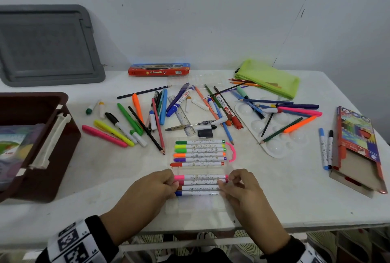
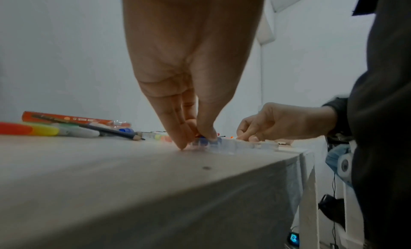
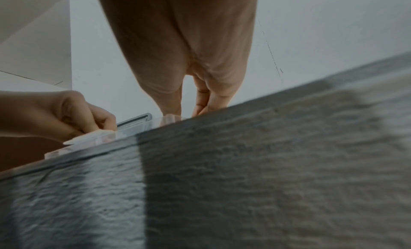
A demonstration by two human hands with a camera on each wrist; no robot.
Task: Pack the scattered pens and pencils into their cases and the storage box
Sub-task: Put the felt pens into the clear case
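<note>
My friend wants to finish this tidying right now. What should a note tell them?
Left hand and right hand: each pinches one end of the markers in the near rows of the clear plastic marker case.
Done: six markers fill its far rows, four sit in the near rows.
Left: two middle slots are empty; a blue and a black matching marker lie far right. Loose pens and pencils still cover the white table; brown storage box waits at left.
</note>
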